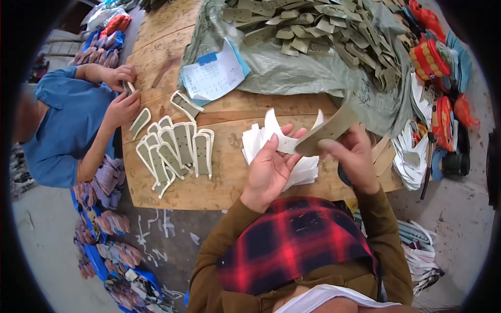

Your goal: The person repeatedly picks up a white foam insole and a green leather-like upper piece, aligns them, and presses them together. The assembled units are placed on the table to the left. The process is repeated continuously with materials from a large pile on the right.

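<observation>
My left hand [265,175] pinches a white curved piece [280,136] between thumb and fingers, above the wooden table. In my right hand [359,164] is a grey-green curved board [330,130], gripped with the thumb on its face. The board's left end meets or overlaps the white piece near my left fingertips; I cannot tell whether they touch. Beneath my hands lies a stack of white pieces [305,173], partly hidden by them. To the left, several white-edged grey-green boards [182,143] lie overlapping.
A co-worker [73,122] at the left holds a small piece. A large heap of grey-green boards [318,26] lies on a plastic sheet [292,78] at the back. A written paper [214,75] lies beside it. White pieces [409,156] and a dark-handled tool [428,167] are at the right.
</observation>
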{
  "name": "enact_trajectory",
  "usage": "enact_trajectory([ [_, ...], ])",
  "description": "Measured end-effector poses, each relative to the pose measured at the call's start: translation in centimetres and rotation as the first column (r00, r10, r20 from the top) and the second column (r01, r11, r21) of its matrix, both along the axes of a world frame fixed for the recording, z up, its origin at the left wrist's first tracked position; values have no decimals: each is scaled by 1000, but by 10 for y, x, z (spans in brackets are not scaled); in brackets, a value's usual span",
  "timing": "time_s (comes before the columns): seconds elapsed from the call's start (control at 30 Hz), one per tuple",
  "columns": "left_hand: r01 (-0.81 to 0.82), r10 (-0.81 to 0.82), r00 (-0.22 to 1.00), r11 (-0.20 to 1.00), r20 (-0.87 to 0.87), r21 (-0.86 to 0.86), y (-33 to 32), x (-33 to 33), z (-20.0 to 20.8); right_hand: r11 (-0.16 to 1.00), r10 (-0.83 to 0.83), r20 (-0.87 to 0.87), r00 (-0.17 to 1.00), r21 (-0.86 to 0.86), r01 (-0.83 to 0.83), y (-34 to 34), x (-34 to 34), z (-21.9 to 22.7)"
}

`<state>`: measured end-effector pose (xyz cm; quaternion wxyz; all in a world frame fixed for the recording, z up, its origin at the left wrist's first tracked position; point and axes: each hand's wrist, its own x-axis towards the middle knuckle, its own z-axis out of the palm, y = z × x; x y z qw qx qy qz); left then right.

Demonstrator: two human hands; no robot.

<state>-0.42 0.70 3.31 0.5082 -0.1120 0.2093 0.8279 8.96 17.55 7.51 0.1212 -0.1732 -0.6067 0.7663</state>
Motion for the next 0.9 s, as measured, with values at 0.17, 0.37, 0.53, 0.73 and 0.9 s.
enact_trajectory([
  [0.17,5,-11,997,997,-79,-72,0,8,5,638,210,-121,970,769,-42,-5,-12,-7],
  [0.37,-5,-8,993,994,-114,-110,1,7,5,590,209,-159,965,807,5,-1,-11,-17],
  [0.53,-19,12,997,995,-76,-94,5,6,7,711,61,-180,982,698,84,3,-4,-27],
  [0.73,-17,10,998,995,-68,-103,6,6,10,790,-8,-137,991,606,90,1,3,-30],
  [0.9,13,-23,997,991,-71,-131,5,7,9,667,72,-150,986,742,64,1,2,-27],
])
